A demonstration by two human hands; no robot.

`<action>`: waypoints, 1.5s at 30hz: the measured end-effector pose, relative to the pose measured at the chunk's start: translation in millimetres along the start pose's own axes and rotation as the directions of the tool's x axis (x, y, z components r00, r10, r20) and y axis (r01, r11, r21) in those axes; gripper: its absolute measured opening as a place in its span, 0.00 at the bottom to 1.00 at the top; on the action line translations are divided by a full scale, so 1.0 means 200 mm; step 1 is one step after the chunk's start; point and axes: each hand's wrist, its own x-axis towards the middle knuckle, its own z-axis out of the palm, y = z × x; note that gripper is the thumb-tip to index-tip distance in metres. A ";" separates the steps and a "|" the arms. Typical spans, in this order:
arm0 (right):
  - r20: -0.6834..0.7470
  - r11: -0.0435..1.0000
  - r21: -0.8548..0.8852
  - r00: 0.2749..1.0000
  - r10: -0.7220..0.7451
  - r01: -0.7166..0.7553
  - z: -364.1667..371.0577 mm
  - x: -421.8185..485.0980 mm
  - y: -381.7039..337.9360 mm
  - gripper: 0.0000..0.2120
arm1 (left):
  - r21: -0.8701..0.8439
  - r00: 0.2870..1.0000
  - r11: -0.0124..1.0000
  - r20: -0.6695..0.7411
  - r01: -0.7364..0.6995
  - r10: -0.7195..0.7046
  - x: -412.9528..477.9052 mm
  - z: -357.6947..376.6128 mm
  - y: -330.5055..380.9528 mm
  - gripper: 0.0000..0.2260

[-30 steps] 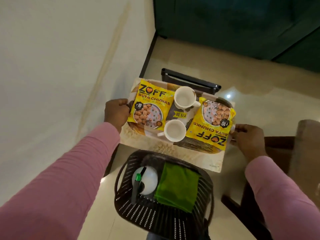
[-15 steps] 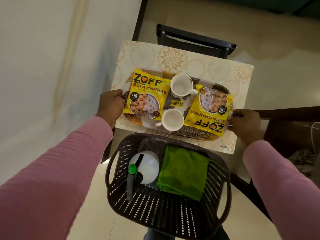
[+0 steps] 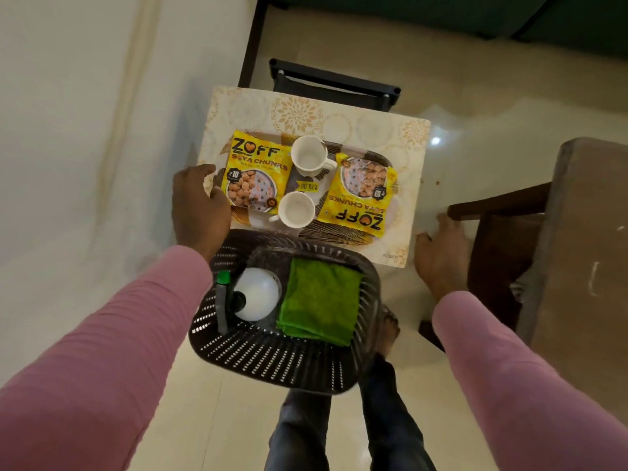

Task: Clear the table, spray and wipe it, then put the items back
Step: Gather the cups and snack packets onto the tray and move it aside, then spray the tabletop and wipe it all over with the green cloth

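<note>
Small table point(image 3: 373, 127) with a floral top stands ahead of me, and the tray point(image 3: 339, 232) lies on its near half. On the tray there are two yellow soya chunk packets and two white cups. The left packet point(image 3: 255, 175) lies flat at the tray's left end, and the right packet point(image 3: 360, 195) lies at the right end, print upside down to me. The far cup point(image 3: 307, 158) sits between the packets, handle pointing right. The near cup point(image 3: 295, 209) is just nearer, handle pointing left; both look empty. My left hand point(image 3: 200, 202) is at the tray's left edge, back of the hand up, fingers mostly straight, thumb beside the left packet. I cannot tell if it pinches the rim or only touches it. My right hand point(image 3: 441, 253) is off the tray, beside the table's near right corner, fingers spread and relaxed, holding nothing. A dark perforated basket point(image 3: 272, 355) is right in front of me, its far rim overlapping the table's near edge in view; what supports it is hidden. In it, a white spray bottle point(image 3: 255, 294) with a dark trigger head lies on the left and a folded green cloth point(image 3: 319, 297) on the right. A black chair point(image 3: 333, 83) stands at the table's far side and brown wooden furniture point(image 3: 584, 232) on the right. Both my sleeves are pink.
</note>
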 end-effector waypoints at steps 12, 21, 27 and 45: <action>0.140 0.974 -0.021 0.965 -0.219 0.225 -0.53 -0.59 0.24 0.26 | 0.083 0.953 0.955 0.135 -0.284 0.272 -1.09 -0.08 0.52 0.18; 0.142 0.883 -0.174 0.899 -0.415 0.435 -0.96 -1.00 0.55 0.26 | 0.185 0.884 0.891 0.312 -0.415 0.347 -1.83 -0.11 0.82 0.24; 0.078 0.910 -0.150 0.922 -0.378 0.386 -1.08 -1.17 0.86 0.27 | 0.258 0.837 0.815 0.347 -0.518 0.422 -2.13 -0.05 0.85 0.26; 0.284 0.803 -0.221 0.824 -0.490 0.554 -1.22 -1.24 1.16 0.27 | 0.364 0.940 0.901 0.322 -0.235 0.116 -2.54 0.01 0.75 0.29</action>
